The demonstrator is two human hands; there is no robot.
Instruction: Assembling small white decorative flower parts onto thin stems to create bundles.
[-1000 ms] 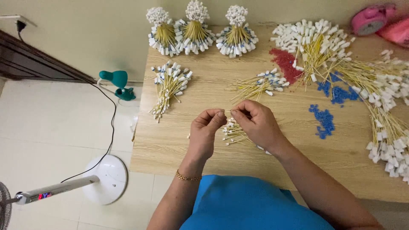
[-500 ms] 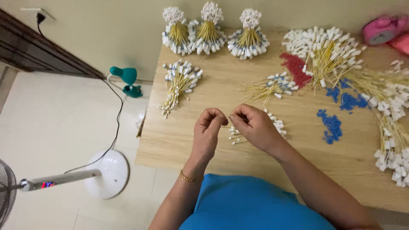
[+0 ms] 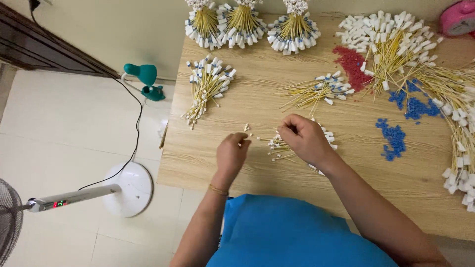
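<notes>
My left hand point(image 3: 232, 154) rests on the wooden table point(image 3: 247, 173) with its fingertips pinched at a small white piece beside a few loose white caps point(image 3: 246, 128). My right hand point(image 3: 304, 138) lies over a small heap of yellow wires with white ends point(image 3: 277, 146), fingers curled on some of them. A loose fan of the same wires point(image 3: 316, 91) lies just beyond my right hand. Another pile of wires point(image 3: 208, 84) is further left.
Three tied wire bundles point(image 3: 245, 22) stand at the table's back edge. A big heap of wires point(image 3: 396, 44) fills the right side, with red beads point(image 3: 352, 64) and blue beads point(image 3: 393, 138). A floor fan point(image 3: 74, 198) and green lamp point(image 3: 146, 79) stand left.
My hands have come apart: the left has moved left to the loose white caps, and the right has dropped onto the small wire heap. The camera has shifted closer to the table.
</notes>
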